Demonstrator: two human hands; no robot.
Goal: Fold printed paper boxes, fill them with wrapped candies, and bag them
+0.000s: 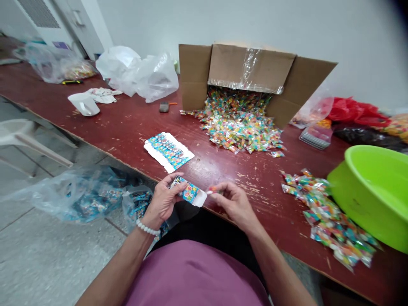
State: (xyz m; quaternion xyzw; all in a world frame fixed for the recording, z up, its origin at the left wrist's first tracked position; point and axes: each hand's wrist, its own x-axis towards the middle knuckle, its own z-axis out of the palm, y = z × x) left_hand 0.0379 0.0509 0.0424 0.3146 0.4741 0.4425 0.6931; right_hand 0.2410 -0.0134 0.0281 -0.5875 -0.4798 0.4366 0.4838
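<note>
Fingers of the left hand (164, 199) grip a small blue-printed cardboard box (190, 193); at its 3 o'clock, the inward-angled right hand (235, 205) pinches a small reddish piece (213, 188). Scuffed dark-red table (127, 127), pale wall (270, 25) at 12 o'clock.

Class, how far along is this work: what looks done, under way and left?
Probably done: the blue packs in the plastic bag on the floor, though their contents can't be made out. In hand: the left hand holds a small printed carton; the right hand pinches what looks like a candy near its open end. Remaining: flat cartons and loose wrapped candies on the table.
</note>
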